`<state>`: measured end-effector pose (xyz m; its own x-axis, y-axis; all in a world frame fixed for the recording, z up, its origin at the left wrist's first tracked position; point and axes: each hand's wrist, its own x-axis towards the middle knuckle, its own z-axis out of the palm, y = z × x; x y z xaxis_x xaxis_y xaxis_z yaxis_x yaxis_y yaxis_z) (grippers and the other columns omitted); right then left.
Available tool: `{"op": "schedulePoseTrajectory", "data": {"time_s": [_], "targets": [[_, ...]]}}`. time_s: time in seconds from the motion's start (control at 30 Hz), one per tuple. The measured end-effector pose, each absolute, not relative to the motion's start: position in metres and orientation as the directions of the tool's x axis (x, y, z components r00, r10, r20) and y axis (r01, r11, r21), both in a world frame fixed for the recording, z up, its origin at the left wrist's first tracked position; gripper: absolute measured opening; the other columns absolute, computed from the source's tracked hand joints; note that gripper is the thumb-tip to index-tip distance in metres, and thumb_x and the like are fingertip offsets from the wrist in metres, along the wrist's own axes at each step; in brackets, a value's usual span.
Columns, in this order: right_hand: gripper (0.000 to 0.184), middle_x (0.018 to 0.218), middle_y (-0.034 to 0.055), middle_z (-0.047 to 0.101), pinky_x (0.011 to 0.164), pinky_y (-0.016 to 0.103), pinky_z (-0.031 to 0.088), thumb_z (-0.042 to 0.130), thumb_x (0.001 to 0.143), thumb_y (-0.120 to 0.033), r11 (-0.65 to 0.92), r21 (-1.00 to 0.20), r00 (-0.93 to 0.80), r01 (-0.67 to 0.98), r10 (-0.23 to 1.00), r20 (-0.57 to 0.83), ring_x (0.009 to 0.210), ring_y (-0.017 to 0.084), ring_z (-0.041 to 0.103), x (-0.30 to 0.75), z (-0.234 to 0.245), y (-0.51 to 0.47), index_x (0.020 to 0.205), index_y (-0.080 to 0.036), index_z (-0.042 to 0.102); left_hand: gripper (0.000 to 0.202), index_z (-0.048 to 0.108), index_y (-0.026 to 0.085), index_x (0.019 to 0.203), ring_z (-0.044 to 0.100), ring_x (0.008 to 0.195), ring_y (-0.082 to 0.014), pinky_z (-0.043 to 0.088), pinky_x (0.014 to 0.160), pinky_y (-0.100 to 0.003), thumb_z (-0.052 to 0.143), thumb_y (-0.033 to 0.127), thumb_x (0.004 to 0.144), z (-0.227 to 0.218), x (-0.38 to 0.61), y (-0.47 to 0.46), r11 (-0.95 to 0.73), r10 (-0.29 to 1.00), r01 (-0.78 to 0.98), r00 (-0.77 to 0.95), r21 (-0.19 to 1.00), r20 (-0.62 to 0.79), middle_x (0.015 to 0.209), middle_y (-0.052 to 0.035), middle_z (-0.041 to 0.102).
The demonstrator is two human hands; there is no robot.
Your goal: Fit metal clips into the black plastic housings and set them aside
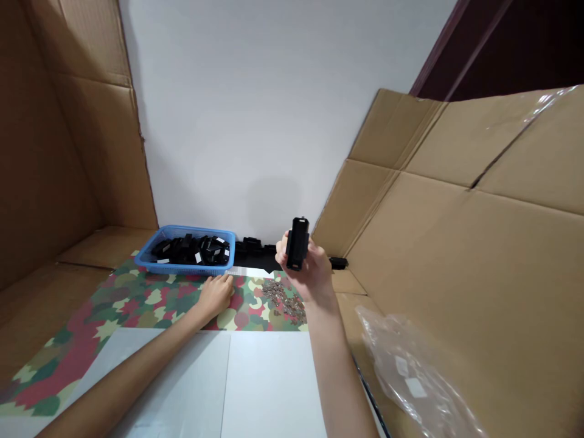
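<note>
My right hand is raised above the table and is closed round a small black plastic block, held upright. My left hand rests on the camouflage-patterned mat, fingers curled down near the blue basket; whether anything lies under them is hidden. The basket holds several black parts with white labels. A scatter of small metal pieces lies on the mat just below my right hand.
Cardboard walls stand on the left and right. A row of black parts lies by the white wall behind the mat. White sheets cover the near table. A clear plastic bag lies at lower right.
</note>
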<state>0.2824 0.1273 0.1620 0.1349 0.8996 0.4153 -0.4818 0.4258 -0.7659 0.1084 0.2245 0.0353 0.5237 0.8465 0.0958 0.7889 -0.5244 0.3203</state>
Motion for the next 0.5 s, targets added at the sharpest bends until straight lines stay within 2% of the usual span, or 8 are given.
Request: {"op": "schedulePoseTrajectory", "data": {"time_s": [0.1, 0.2, 0.27, 0.37, 0.43, 0.5], "targets": [[0.027, 0.069, -0.001, 0.043, 0.053, 0.029, 0.041, 0.06, 0.066, -0.043, 0.48, -0.787, 0.118, -0.387, 0.872, 0.474, 0.061, 0.015, 0.043, 0.283, 0.16, 0.126, 0.085, -0.025, 0.052, 0.015, 0.057, 0.014, 0.081, 0.058, 0.088, -0.0235, 0.044, 0.078, -0.039, 0.049, 0.024, 0.089, 0.051, 0.107, 0.214, -0.544, 0.831, 0.731, 0.539, 0.412, 0.139, 0.083, -0.0086, 0.063], [0.026, 0.075, -0.0004, 0.043, 0.057, 0.029, 0.041, 0.058, 0.068, -0.043, 0.51, -0.788, 0.097, -0.345, 0.855, 0.51, 0.066, 0.016, 0.044, 0.282, 0.159, 0.123, 0.086, -0.027, 0.049, 0.023, 0.051, 0.019, 0.074, 0.055, 0.066, -0.0191, 0.041, 0.062, -0.031, 0.042, 0.032, 0.09, 0.078, 0.109, 0.201, -0.56, 0.798, 0.614, 0.579, 0.556, 0.166, 0.068, -0.0037, 0.059], [0.023, 0.076, -0.0006, 0.042, 0.058, 0.029, 0.04, 0.06, 0.069, -0.041, 0.521, -0.779, 0.085, -0.35, 0.845, 0.527, 0.068, 0.016, 0.043, 0.281, 0.16, 0.121, 0.083, -0.027, 0.048, 0.03, 0.05, 0.019, 0.075, 0.053, 0.065, -0.0167, 0.04, 0.059, -0.027, 0.039, 0.043, 0.09, 0.102, 0.109, 0.191, -0.572, 0.771, 0.51, 0.602, 0.642, 0.208, 0.071, -0.0022, 0.058], [0.024, 0.076, -0.0015, 0.046, 0.058, 0.028, 0.039, 0.066, 0.068, -0.036, 0.554, -0.746, 0.055, -0.369, 0.814, 0.578, 0.068, 0.016, 0.045, 0.277, 0.16, 0.118, 0.079, -0.027, 0.047, 0.037, 0.056, 0.018, 0.082, 0.054, 0.072, -0.0158, 0.042, 0.062, -0.026, 0.037, 0.05, 0.089, 0.139, 0.102, 0.172, -0.572, 0.731, 0.344, 0.626, 0.744, 0.273, 0.08, -0.0033, 0.06], [0.024, 0.079, -0.0015, 0.051, 0.059, 0.029, 0.04, 0.07, 0.067, -0.034, 0.596, -0.727, 0.029, -0.341, 0.78, 0.626, 0.069, 0.016, 0.048, 0.273, 0.16, 0.117, 0.08, -0.028, 0.05, 0.034, 0.062, 0.017, 0.086, 0.054, 0.074, -0.0159, 0.042, 0.063, -0.026, 0.047, 0.048, 0.086, 0.159, 0.095, 0.159, -0.507, 0.701, 0.106, 0.628, 0.856, 0.338, 0.083, -0.0052, 0.063], [0.023, 0.082, -0.001, 0.055, 0.06, 0.03, 0.041, 0.071, 0.068, -0.034, 0.644, -0.709, 0.002, -0.289, 0.741, 0.672, 0.071, 0.017, 0.051, 0.27, 0.159, 0.116, 0.083, -0.029, 0.054, 0.03, 0.065, 0.018, 0.087, 0.052, 0.069, -0.0147, 0.041, 0.059, -0.026, 0.054, 0.045, 0.084, 0.173, 0.087, 0.148, -0.451, 0.701, -0.025, 0.609, 0.892, 0.371, 0.08, -0.0047, 0.063]]}}
